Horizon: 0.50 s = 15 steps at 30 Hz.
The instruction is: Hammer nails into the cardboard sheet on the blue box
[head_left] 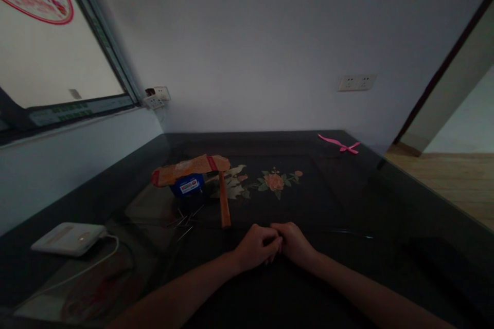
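Observation:
My left hand (258, 247) and my right hand (296, 244) rest together on the dark table, fingers curled in and touching at the middle. No object shows in either one, though the inner fingers are partly hidden. Just beyond my left hand lies a hammer-like tool with a wooden handle (224, 200); its far end meets an orange-brown strip with red ends (191, 168), so its head cannot be made out. That strip lies across a blue round container (187, 186) with a white label. Several thin metal nails (184, 222) are scattered in front of it.
At the left, a white power bank (71, 239) trails a white cable (85, 271). A pink ribbon (343, 146) lies at the far right. A thin shiny strip (353, 233) and a dark flat object (443, 267) lie right of my hands. Wall and window border the table (309, 146).

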Each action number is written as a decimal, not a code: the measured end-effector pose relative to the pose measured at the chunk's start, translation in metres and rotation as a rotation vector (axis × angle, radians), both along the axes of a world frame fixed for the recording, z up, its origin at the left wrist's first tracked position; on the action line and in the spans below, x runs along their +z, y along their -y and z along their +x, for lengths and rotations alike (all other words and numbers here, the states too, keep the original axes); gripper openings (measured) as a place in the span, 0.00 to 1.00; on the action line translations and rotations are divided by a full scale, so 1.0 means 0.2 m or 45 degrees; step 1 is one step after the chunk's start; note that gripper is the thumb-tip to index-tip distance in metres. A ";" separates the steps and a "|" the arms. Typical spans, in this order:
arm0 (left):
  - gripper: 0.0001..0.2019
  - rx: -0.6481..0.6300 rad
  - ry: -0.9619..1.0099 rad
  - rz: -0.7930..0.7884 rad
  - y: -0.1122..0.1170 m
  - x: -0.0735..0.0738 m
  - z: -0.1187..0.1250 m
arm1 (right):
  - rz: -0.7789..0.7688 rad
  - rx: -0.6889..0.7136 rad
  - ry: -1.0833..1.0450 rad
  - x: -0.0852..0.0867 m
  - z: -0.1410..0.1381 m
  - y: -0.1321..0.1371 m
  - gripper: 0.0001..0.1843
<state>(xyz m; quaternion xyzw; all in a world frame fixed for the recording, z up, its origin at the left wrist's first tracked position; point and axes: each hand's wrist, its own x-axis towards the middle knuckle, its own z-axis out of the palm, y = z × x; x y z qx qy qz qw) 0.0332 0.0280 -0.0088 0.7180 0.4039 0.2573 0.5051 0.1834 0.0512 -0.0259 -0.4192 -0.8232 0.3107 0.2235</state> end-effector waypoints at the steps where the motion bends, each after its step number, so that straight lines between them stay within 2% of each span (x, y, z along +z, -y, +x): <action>1: 0.16 -0.015 -0.011 -0.004 0.02 0.02 0.01 | 0.009 0.019 0.026 0.00 0.00 0.00 0.06; 3: 0.16 -0.056 -0.026 -0.009 0.06 0.07 0.01 | 0.026 0.046 0.077 0.01 0.00 0.01 0.05; 5: 0.17 -0.089 -0.009 0.033 0.09 0.15 0.00 | 0.045 0.063 0.109 0.01 0.00 0.02 0.05; 8: 0.16 -0.059 0.035 0.256 0.07 0.32 -0.08 | 0.125 0.025 0.189 0.00 -0.01 0.02 0.08; 10: 0.15 0.105 -0.043 0.530 -0.03 0.42 -0.21 | 0.181 0.006 0.274 -0.01 -0.01 0.01 0.10; 12: 0.15 0.383 -0.234 0.817 -0.18 0.50 -0.40 | 0.207 0.013 0.338 -0.02 -0.02 0.01 0.10; 14: 0.15 0.565 -0.498 1.014 -0.35 0.54 -0.61 | 0.212 0.025 0.367 -0.01 -0.03 0.01 0.11; 15: 0.16 0.601 -0.656 1.043 -0.43 0.54 -0.72 | 0.213 0.023 0.378 -0.01 -0.03 0.01 0.11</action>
